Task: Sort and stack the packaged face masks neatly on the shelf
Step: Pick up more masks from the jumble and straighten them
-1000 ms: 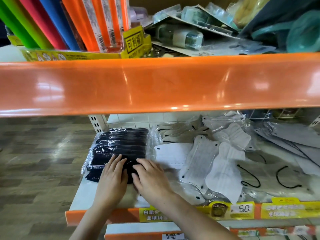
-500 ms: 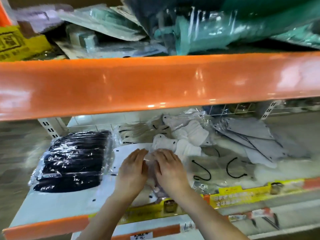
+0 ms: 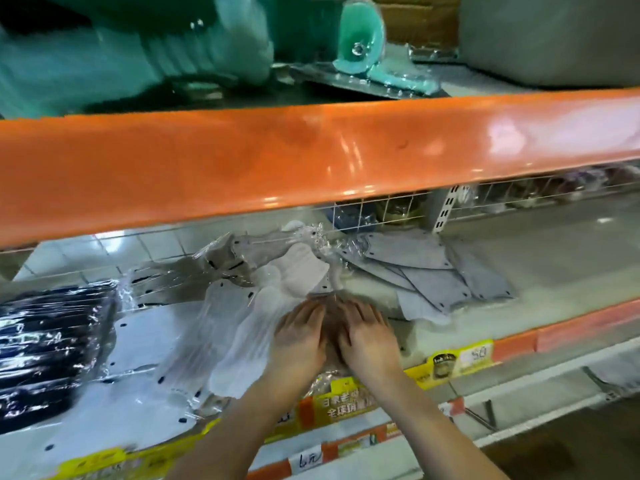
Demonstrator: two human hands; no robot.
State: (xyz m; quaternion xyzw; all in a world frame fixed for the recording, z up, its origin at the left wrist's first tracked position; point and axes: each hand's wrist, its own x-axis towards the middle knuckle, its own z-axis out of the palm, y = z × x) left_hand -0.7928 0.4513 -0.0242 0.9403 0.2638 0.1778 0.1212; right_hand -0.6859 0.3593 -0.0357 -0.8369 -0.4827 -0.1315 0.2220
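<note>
A shop: orange-edged shelves, yellow price tags along the rim, packaged face masks on display.

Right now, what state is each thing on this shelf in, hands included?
Left hand: fingers straight, pressing flat on a clear mask packet.
Right hand: fingers straight, pressing the same spot beside the left.
Black masks: wrapped, stacked in a neat pile at the left.
White masks: wrapped, loose and overlapping, unsorted.
Grey masks: fanned out untidily at the right.
Price tag: fixed on the shelf edge.
</note>
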